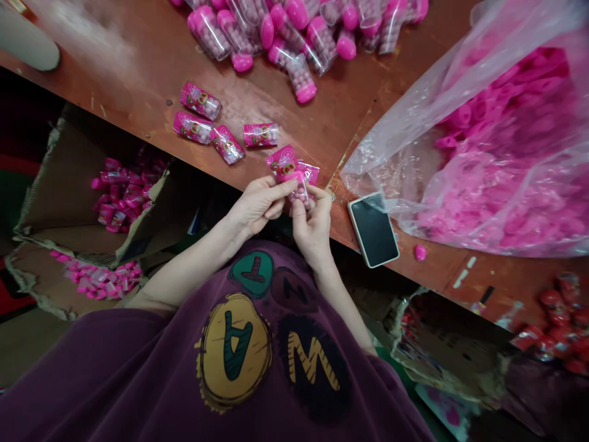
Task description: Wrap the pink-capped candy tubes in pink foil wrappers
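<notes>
My left hand point(260, 202) and my right hand point(315, 221) meet at the table's near edge, both closed on a small clear candy tube point(300, 191) with pink balls inside and a pink cap. The left thumb lies across the cap end, while my right fingers and thumb grip the tube's clear body. Just beyond the fingers are printed pink sleeves point(282, 159); whether a hand touches them I cannot tell. Farther left on the table lie several tubes in printed sleeves point(200, 100). Unsleeved tubes with pink caps point(301, 77) form a pile at the far side.
A phone point(373, 230) lies right of my hands, beside a large clear bag point(501, 178) of pink plastic pieces. One pink piece point(420, 252) is loose nearby. Cardboard boxes point(69, 178) of pink tubes stand lower left. Red wrapped items point(559, 319) sit at right.
</notes>
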{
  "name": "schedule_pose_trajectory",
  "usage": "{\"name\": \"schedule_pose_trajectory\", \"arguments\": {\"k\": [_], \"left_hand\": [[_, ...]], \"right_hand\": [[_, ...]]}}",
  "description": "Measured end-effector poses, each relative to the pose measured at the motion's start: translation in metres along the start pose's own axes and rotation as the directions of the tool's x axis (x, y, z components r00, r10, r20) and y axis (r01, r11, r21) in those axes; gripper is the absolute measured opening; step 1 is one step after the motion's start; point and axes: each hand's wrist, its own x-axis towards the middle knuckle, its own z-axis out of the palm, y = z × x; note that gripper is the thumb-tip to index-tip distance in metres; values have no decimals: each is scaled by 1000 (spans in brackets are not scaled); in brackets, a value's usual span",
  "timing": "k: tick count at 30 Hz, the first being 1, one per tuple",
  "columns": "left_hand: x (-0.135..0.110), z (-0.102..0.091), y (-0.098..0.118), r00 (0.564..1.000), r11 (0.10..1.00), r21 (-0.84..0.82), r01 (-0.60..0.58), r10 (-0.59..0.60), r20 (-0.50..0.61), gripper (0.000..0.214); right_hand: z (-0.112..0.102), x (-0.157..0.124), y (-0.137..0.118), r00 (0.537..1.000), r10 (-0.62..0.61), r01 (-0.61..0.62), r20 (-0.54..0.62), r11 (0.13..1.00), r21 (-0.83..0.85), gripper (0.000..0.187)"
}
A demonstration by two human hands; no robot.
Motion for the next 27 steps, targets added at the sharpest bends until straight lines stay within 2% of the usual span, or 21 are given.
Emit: {"name": "schedule_pose_trajectory", "arguments": {"k": [3, 5, 7, 9, 11, 15, 17, 20, 22, 24, 27], "left_hand": [[0, -1, 4, 999, 1000, 15, 28, -28, 31, 32], [0, -1, 5, 999, 999, 39, 37, -38, 20, 34], [-3, -1, 5, 998, 997, 64, 53, -54, 12, 35], [-5, -2, 5, 998, 995, 79, 68, -69, 12, 31], [-7, -4, 6, 997, 994, 78, 71, -73, 22, 29], [-4, -8, 6, 999, 998, 46, 39, -40, 30, 45], [0, -9, 3, 999, 999, 31, 31, -32, 23, 49], [2, -10, -3, 999, 999, 39, 35, -36, 15, 50], [-1, -9, -5, 999, 998, 59, 32, -33, 25, 50], [-5, -7, -5, 1000, 997, 69, 20, -21, 12, 45], [-10, -1, -1, 993, 998, 71, 0, 9, -119, 37]], "right_hand": [[-1, 4, -3, 976, 147, -184, 159, 952, 245, 50], [-5, 7, -4, 946, 188, -266, 264, 915, 302, 60], [-9, 9, -3, 926, 191, -294, 325, 905, 308, 70], [-10, 9, 0, 923, 184, -281, 337, 922, 266, 74], [-9, 8, 2, 939, 159, -224, 305, 955, 193, 70], [-5, 8, 2, 962, 72, -96, 264, 992, 81, 65], [-8, 9, -1, 947, 93, -123, 306, 989, 78, 70], [-13, 12, -7, 901, 177, -253, 395, 956, 147, 75], [-13, 12, -9, 889, 194, -283, 415, 945, 166, 76], [-10, 10, -7, 914, 158, -210, 375, 972, 103, 76], [-2, 6, -3, 957, 39, -23, 287, 998, -57, 72]]}}
